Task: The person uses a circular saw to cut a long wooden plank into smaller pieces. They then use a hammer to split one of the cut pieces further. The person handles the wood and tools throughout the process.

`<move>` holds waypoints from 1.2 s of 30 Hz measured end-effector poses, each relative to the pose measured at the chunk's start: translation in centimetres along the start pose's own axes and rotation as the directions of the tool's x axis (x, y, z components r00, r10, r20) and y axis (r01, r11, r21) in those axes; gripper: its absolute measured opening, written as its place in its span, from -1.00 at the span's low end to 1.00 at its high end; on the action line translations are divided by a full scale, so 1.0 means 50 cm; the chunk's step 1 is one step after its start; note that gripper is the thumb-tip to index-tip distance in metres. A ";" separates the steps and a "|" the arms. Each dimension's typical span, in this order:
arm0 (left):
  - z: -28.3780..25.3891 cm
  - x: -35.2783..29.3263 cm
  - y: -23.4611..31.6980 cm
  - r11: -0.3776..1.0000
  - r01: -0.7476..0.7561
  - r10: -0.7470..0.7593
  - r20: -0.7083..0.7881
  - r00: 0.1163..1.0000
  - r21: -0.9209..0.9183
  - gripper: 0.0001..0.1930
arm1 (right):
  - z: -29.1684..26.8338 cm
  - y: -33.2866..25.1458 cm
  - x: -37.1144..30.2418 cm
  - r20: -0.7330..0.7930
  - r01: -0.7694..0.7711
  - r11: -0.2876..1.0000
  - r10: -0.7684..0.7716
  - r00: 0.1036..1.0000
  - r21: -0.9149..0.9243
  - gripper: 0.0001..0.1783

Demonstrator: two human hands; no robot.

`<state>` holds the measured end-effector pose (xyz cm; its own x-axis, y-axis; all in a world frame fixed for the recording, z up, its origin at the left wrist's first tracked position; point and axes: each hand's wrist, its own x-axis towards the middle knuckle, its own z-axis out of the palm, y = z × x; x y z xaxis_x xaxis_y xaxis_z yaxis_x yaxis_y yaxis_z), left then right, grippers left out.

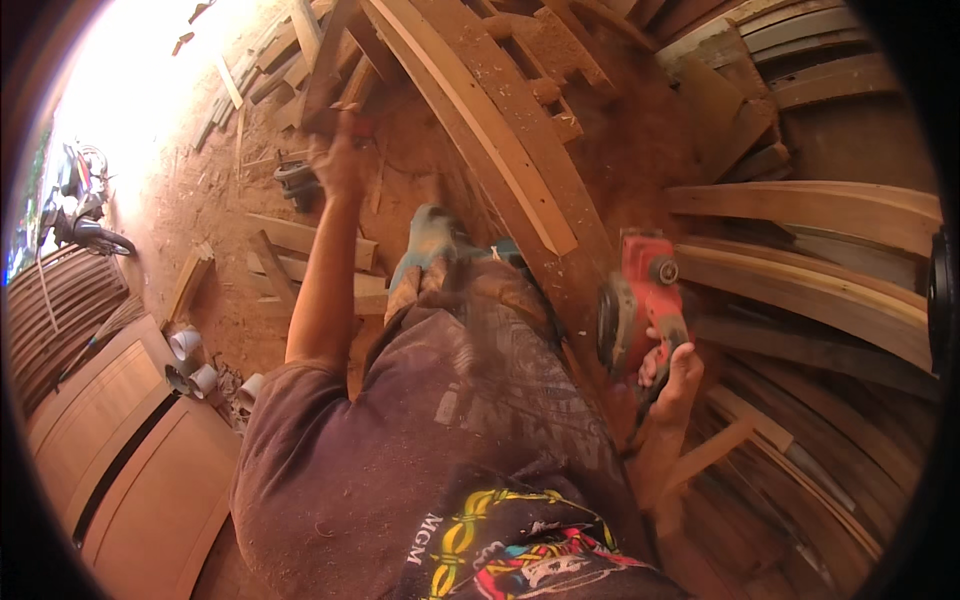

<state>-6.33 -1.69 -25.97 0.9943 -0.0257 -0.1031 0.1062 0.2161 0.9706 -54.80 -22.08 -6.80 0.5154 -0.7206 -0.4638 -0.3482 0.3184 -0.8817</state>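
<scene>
My right hand (pixel 672 375) is wrapped round the rear handle of a red electric planer (pixel 650 285), which is held up off the wood to the right of my body. Its black side housing faces left and a round knob shows at the front. Close by on the left runs a long pale wooden batten (pixel 490 130), lying along a wider dusty board (pixel 560 180). My left hand (pixel 340 165) reaches forward at the far left, close to some timber ends. Motion smears its fingers, and a reddish patch beside it is too blurred to name.
Stacked curved timbers (pixel 800 205) crowd the right side. A dark green power tool (pixel 297 182) sits on the dusty floor among offcuts (pixel 310 235). At left are a motorcycle (pixel 85 210), panelled boards (pixel 150 480) and white cups (pixel 185 345). My foot (pixel 432 235) shows near the board.
</scene>
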 end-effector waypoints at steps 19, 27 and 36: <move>0.045 -0.045 -0.132 0.901 0.427 -0.421 -0.089 0.903 0.072 -0.58 | 0.278 -0.205 0.217 0.300 -0.120 0.966 0.187 0.936 -0.227 -0.59; 0.104 -0.032 -0.132 0.899 0.419 -0.420 -0.017 0.907 0.130 -0.50 | 0.314 -0.214 0.250 0.311 -0.129 0.968 0.194 0.931 -0.217 -0.59; 0.144 -0.019 -0.123 0.865 0.472 -0.480 0.005 0.877 0.172 -0.44 | 0.353 -0.228 0.273 0.319 -0.127 0.965 0.197 0.927 -0.228 -0.59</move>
<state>-7.92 -10.02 -30.27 0.8212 -0.1316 -0.5552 0.5608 0.0065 0.8279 -30.00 -24.67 -4.59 0.6592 -0.4087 -0.6312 -0.5797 0.2584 -0.7727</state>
